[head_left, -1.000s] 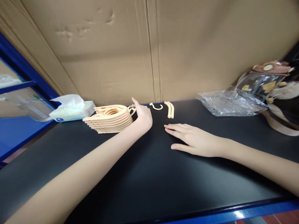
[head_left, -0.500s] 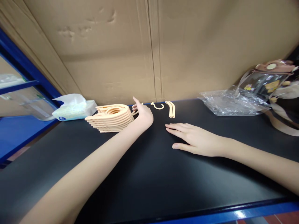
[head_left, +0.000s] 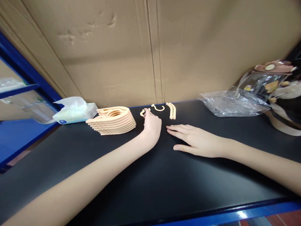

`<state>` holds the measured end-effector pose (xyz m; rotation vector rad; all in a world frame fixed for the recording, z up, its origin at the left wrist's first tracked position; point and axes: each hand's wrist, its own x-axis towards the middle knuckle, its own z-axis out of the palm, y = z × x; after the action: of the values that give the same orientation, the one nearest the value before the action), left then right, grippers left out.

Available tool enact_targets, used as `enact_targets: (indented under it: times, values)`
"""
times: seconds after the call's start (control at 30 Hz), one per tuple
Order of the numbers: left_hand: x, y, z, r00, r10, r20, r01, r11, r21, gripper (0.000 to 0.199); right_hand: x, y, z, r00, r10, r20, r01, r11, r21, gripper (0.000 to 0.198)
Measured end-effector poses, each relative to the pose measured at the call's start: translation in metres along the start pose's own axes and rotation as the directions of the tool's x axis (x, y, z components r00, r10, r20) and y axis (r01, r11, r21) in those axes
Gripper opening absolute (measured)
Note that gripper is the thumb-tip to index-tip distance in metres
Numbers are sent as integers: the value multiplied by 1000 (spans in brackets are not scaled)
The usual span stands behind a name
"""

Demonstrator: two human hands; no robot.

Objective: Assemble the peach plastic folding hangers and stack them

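My left hand (head_left: 152, 127) is at the back middle of the black table, its fingers curled and the thumb at a small cream hook (head_left: 142, 113). Part of this hook is hidden behind the thumb, and the other fingertips barely show. To its right lies a second cream hook (head_left: 159, 109), and beyond that a pair of short curved cream bars (head_left: 172, 110) side by side. A stack of cream plastic hangers (head_left: 115, 122) lies left of this hand. My right hand (head_left: 191, 139) rests palm down with fingers stretched out, holding nothing, in front of the curved bars.
A tissue pack (head_left: 75, 111) stands at the back left. At the back right lie a clear plastic bag (head_left: 232, 103) and a transparent bottle (head_left: 261, 83) with a brown lid and a strap. A cardboard wall (head_left: 105, 56) closes off the table's (head_left: 150, 182) back edge.
My left hand has moved right, away from the hanger stack, and its fingers have curled in. The hook by it has shifted right and slightly nearer. My right hand stays in place.
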<state>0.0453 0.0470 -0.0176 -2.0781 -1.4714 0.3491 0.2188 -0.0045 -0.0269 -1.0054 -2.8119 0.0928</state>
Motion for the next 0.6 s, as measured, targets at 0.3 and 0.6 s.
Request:
enact_targets:
  times: [0.3, 0.6]
  values:
    - [-43, -13, -2, 965, 172, -196, -184, 982, -43, 23, 0, -1, 0, 1000, 1, -16, -1, 1000, 16, 66]
    - [-75, -41, 16, 871, 294, -393, -342, 938, -57, 26, 0, -1, 1, 999, -1, -45, 3, 998, 58, 61]
